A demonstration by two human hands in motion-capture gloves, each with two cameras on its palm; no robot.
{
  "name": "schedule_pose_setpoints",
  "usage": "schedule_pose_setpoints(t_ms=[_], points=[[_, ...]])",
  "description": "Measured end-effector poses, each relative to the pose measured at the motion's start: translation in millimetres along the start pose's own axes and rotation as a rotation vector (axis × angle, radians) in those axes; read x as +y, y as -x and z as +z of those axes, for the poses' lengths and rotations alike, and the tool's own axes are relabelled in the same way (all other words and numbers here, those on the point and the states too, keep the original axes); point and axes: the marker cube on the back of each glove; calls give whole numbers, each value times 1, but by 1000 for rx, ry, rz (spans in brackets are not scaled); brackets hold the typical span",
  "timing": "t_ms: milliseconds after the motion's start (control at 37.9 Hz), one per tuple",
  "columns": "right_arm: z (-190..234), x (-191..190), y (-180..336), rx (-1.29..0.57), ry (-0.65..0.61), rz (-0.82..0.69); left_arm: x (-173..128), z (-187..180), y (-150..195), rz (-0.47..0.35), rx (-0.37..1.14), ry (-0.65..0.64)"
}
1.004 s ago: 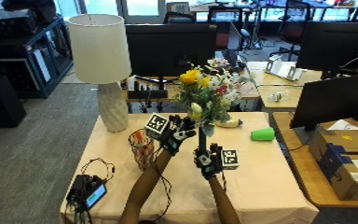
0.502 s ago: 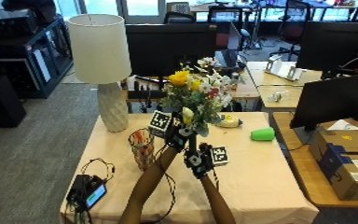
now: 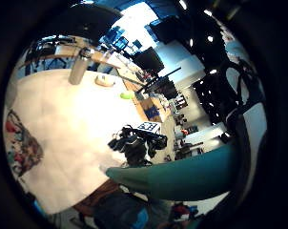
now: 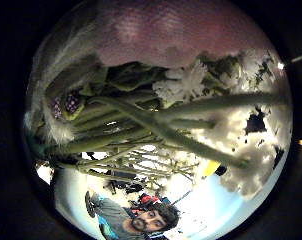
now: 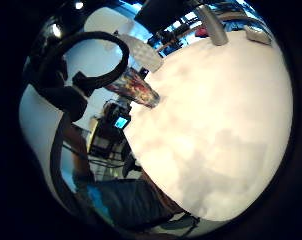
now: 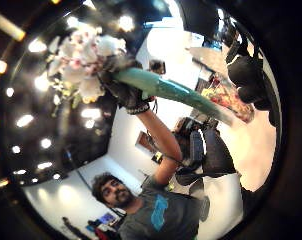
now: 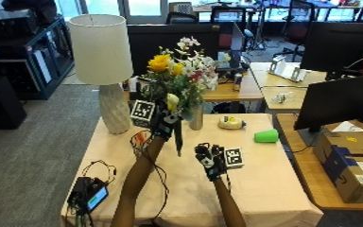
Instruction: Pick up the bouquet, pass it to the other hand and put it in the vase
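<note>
1. Whereas half a second ago the bouquet sat lower, the left hand now grips its stems higher, near the lamp; handover is complete.
2. Its long axis is near vertical, blooms up, stems toward the counter.
3. The right hand hangs spread, empty.
4. The vase waits below.

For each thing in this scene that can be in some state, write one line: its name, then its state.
Bouquet: lifted off the table, upright, gripped by the stems.
Left hand: grips the bouquet's stems.
Right hand: empty, fingers spread, apart from the bouquet.
Vase: on the table behind the left arm, mostly hidden.
Lamp: upright on the table; lit or not, cannot tell.
Green cup: lying on its side.
</note>
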Motion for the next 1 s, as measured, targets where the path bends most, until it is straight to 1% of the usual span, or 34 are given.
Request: schedule_pose_setpoints(t_ms=[185,264,343,449,555,608,713,819,898,951,1004], points=[[-34,7,1,-18,-85,-10,-6,-58,-18,48,-47,-113],[-46,12,-3,7,-113,52,-9,-91,-19,62,-54,-177],[-49,16,3,-38,-126,104,-11,-118,-17,56,-65,-232],[-54,13,-4,-12,-131,29,-13,-152,-13,41,-87,-314],[-53,12,-9,1,-133,29,-16,-179,0,35,-102,-357],[-50,13,-11,12,-133,51,-16,-189,10,20,-102,-370],[-44,16,-14,-16,-115,151,-16,-201,29,-21,-92,-387],[-39,15,-6,-52,-96,140,-19,-210,42,-23,-109,-394],[-38,13,-4,-53,-95,100,-14,-207,38,-88,-137,-363],[-39,13,-6,-27,-97,107,-11,-206,38,-141,-155,-317],[-39,13,-3,-16,-98,127,-10,-211,43,-163,-175,-296]])
